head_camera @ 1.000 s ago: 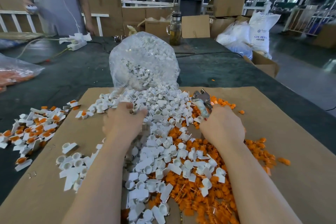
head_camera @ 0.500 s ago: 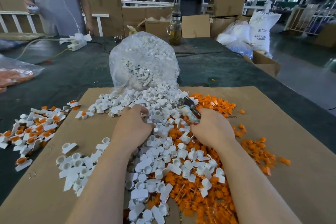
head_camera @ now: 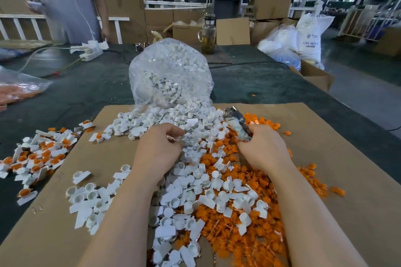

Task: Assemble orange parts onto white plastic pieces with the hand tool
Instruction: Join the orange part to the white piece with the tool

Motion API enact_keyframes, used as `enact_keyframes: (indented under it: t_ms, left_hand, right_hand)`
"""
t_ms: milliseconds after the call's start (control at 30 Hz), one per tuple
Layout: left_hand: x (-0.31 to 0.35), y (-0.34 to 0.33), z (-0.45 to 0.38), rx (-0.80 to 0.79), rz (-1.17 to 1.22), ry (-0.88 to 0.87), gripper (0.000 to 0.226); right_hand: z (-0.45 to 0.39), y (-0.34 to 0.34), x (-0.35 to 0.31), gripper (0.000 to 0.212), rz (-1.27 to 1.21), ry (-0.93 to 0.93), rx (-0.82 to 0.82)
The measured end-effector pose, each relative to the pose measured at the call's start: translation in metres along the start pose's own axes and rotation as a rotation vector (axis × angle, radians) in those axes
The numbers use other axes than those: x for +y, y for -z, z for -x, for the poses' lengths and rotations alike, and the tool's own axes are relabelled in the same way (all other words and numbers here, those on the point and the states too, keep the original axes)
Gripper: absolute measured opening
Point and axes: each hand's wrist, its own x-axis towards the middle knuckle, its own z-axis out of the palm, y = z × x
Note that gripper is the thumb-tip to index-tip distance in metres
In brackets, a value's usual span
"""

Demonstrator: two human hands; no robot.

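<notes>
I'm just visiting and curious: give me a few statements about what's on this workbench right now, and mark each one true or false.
1. The right hand grips the hand tool. True.
2. The clear bag behind the pile holds orange parts. False: it holds white pieces.
3. The loose orange parts lie mostly on the right of the cardboard sheet. True.
4. The finished pieces, white with orange inserts, sit in a box. False: they lie loose at the left, partly on the dark table.
5. The left hand rests in the white pieces. True.
</notes>
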Motion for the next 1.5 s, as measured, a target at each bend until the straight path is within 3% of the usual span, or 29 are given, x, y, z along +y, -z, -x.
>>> enact_keyframes:
  t_ms: [67,200,267,467,867,967,1100,1200,1300,1400,1500]
  left_hand:
    - [0.0,0.002,0.0,0.012,-0.065,0.051,0.019]
    - [-0.002,0.005,0.0,-0.056,-0.406,0.209,0.044]
    - [0.001,0.006,0.001,-0.085,-0.4,0.211,0.043]
    - [0.002,0.01,0.005,-0.086,-0.257,0.174,0.033]
    - [-0.001,0.01,0.004,0.067,-0.046,0.111,0.004]
    - [0.001,0.01,0.002,0.102,0.212,0.091,0.005]
    - [0.009,0.011,0.002,0.026,0.613,0.136,0.018]
    - [0.013,0.009,0.001,-0.012,0.76,0.204,0.019]
    - [0.016,0.006,0.002,0.005,0.821,0.234,0.005]
    - [0.018,0.005,0.005,0.021,0.818,0.195,0.018]
    - [0.02,0.002,0.006,0.063,0.782,0.155,0.012]
  right_hand:
    - [0.0,0.001,0.001,0.01,0.032,0.004,-0.062]
    - [0.001,0.002,0.003,0.013,0.089,0.049,-0.178]
    - [0.001,0.001,0.002,0.011,0.108,0.076,-0.232]
    - [0.0,-0.006,-0.001,0.012,0.154,0.082,-0.232]
    - [0.003,-0.004,-0.009,0.025,-0.144,0.052,0.071]
    - [0.004,-0.004,-0.012,0.019,-0.247,0.091,0.101]
    - [0.006,-0.005,-0.017,0.01,-0.372,0.149,0.105]
    - [0.007,-0.006,-0.022,0.012,-0.423,0.175,0.124]
    - [0.01,-0.006,-0.028,0.017,-0.456,0.209,0.146]
    - [0.012,-0.006,-0.031,0.013,-0.468,0.248,0.153]
    - [0.015,-0.007,-0.033,0.008,-0.491,0.284,0.155]
